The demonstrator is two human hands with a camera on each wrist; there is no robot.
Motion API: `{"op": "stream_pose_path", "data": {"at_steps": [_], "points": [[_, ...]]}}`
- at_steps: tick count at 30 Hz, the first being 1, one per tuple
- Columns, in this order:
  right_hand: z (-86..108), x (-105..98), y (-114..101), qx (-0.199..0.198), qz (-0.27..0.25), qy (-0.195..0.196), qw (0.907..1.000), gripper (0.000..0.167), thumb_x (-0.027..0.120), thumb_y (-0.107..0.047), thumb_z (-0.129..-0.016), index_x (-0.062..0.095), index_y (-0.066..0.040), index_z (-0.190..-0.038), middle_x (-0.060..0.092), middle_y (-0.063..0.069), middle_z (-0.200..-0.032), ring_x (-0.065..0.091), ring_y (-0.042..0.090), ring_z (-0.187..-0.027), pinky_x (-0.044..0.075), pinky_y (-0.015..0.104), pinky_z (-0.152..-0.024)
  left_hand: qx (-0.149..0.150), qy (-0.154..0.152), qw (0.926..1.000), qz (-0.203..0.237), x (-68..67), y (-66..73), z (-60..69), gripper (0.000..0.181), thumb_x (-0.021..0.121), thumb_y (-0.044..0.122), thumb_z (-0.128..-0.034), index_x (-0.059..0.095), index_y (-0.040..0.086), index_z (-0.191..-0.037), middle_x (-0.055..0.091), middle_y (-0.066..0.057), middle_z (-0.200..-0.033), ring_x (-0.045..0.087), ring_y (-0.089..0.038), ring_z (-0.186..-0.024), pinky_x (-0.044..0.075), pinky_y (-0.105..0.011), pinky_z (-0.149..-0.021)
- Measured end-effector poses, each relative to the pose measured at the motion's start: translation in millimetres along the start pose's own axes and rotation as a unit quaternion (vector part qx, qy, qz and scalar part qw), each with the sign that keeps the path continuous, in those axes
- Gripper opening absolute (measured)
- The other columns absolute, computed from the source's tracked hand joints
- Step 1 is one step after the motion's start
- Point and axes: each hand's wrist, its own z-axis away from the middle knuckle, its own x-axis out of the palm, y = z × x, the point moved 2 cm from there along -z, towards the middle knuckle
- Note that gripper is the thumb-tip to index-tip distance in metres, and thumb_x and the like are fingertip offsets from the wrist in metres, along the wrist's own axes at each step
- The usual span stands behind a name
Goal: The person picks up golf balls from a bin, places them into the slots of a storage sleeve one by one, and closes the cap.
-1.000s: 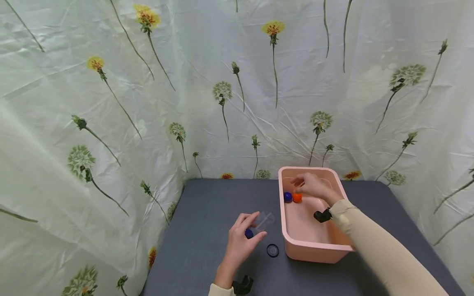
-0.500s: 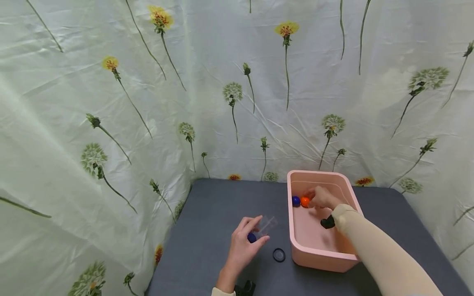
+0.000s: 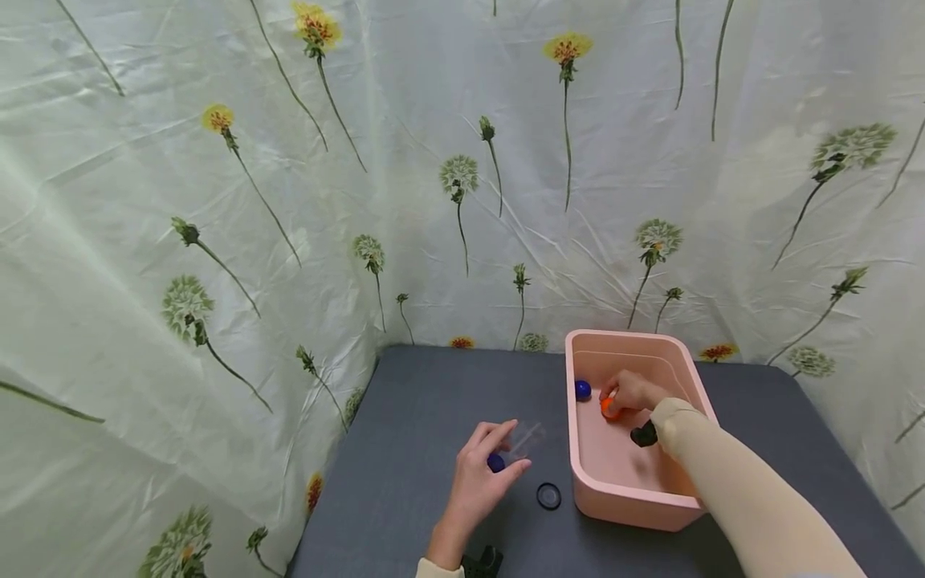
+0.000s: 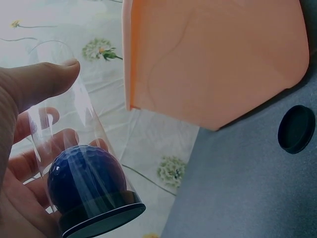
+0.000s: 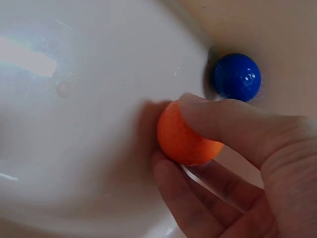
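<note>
My left hand [image 3: 478, 470] holds a clear plastic tube [image 4: 81, 119] between thumb and fingers. One blue golf ball [image 4: 86, 173] sits inside the tube, at the end closed by a black cap [image 4: 104, 215]. Inside the pink bin [image 3: 636, 499], my right hand [image 3: 630, 391] pinches an orange ball [image 5: 185, 134] with thumb and fingertips. Another blue golf ball [image 5: 237, 77] lies by the bin wall, just beyond the right thumb. The tube's far end shows no cap in the left wrist view.
A loose black cap [image 3: 548, 496] lies on the dark grey table [image 3: 433, 393], between the left hand and the bin. Behind the table hangs a pale curtain [image 3: 405, 144] printed with dandelions.
The right hand has lowered to the orange ball, gripped it and drawn it away from the blue ball. The left hand keeps hold of the tube. The head view has shifted slightly.
</note>
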Motion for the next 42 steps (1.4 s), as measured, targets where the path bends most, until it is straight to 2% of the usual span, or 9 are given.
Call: {"op": "stream_pose_path", "data": {"at_steps": [4, 9, 15, 21, 28, 33, 39, 42], "points": [[5.2, -2.2, 1.2, 0.011, -0.004, -0.007, 0.9999, 0.028, 0.081, 0.003, -0.077, 0.075, 0.002, -0.105, 0.071, 0.005, -0.081, 0.065, 0.019, -0.066, 0.060, 0.035, -0.065, -0.021, -0.012, 0.9997, 0.004, 1.4, 1.6, 0.5, 0.059, 0.089, 0.024, -0.0832, 0.067, 0.024, -0.138, 0.068, -0.003, -0.116, 0.071, -0.014, -0.097, 0.059, -0.028, -0.086], [13.9, -7.1, -11.5, 0.022, -0.006, -0.019, 0.9996, 0.032, 0.080, 0.004, -0.078, 0.072, 0.004, -0.109, 0.069, 0.008, -0.084, 0.064, 0.020, -0.066, 0.062, 0.037, -0.067, -0.023, -0.012, 0.9996, 0.008, 2.6, 2.4, 0.2, 0.058, 0.089, 0.024, -0.0830, 0.068, 0.024, -0.137, 0.066, 0.003, -0.114, 0.072, -0.014, -0.096, 0.060, -0.028, -0.086], [20.4, -11.7, -31.2, -0.019, 0.013, -0.029, 0.9993, 0.031, 0.076, 0.007, -0.078, 0.072, 0.003, -0.109, 0.068, 0.012, -0.084, 0.061, 0.021, -0.063, 0.060, 0.035, -0.063, -0.010, 0.005, 0.9999, 0.011, 3.5, 2.5, -0.1, 0.058, 0.091, 0.021, -0.0805, 0.069, 0.024, -0.134, 0.065, 0.007, -0.111, 0.070, -0.009, -0.094, 0.059, -0.028, -0.084], [28.0, -15.5, -44.3, -0.054, 0.049, -0.032, 0.9968, 0.029, 0.073, 0.009, -0.078, 0.074, -0.004, -0.104, 0.068, 0.010, -0.080, 0.057, 0.019, -0.062, 0.055, 0.031, -0.060, -0.017, -0.003, 0.9997, 0.016, 6.5, 5.4, 0.2, 0.058, 0.090, 0.022, -0.0811, 0.069, 0.024, -0.135, 0.065, 0.007, -0.109, 0.068, -0.008, -0.093, 0.059, -0.026, -0.083], [43.2, -19.9, -56.3, -0.098, 0.090, -0.021, 0.9909, 0.029, 0.079, 0.006, -0.078, 0.076, -0.009, -0.102, 0.075, 0.006, -0.095, 0.059, 0.015, -0.075, 0.054, 0.025, -0.064, -0.019, -0.009, 0.9996, 0.018, 11.1, 9.1, 1.5, 0.058, 0.091, 0.020, -0.0810, 0.069, 0.024, -0.135, 0.065, 0.006, -0.109, 0.068, -0.008, -0.093, 0.059, -0.026, -0.083], [57.5, -24.1, -69.3, -0.132, 0.111, -0.011, 0.9849, 0.033, 0.082, 0.005, -0.077, 0.078, -0.011, -0.105, 0.077, 0.007, -0.101, 0.061, 0.016, -0.082, 0.056, 0.025, -0.068, -0.002, -0.006, 0.9999, 0.016, 10.6, 9.1, 1.2, 0.057, 0.090, 0.024, -0.0818, 0.069, 0.022, -0.135, 0.066, 0.005, -0.109, 0.070, -0.011, -0.092, 0.059, -0.026, -0.081], [73.5, -27.2, -81.2, -0.135, 0.118, -0.003, 0.9837, 0.030, 0.082, 0.001, -0.079, 0.078, -0.018, -0.102, 0.076, 0.003, -0.100, 0.061, 0.015, -0.084, 0.056, 0.024, -0.070, -0.007, -0.010, 0.9997, 0.021, 10.6, 8.8, 2.0, 0.057, 0.090, 0.024, -0.0825, 0.069, 0.022, -0.136, 0.066, 0.005, -0.110, 0.071, -0.013, -0.093, 0.059, -0.026, -0.082], [82.4, -29.9, -87.1, -0.137, 0.119, 0.010, 0.9833, 0.030, 0.083, -0.002, -0.079, 0.078, -0.018, -0.104, 0.076, 0.002, -0.100, 0.061, 0.016, -0.085, 0.057, 0.025, -0.072, -0.006, -0.008, 0.9997, 0.021, 10.2, 9.2, 1.8, 0.057, 0.090, 0.023, -0.0822, 0.069, 0.022, -0.136, 0.066, 0.004, -0.110, 0.071, -0.014, -0.093, 0.059, -0.027, -0.082]]}}
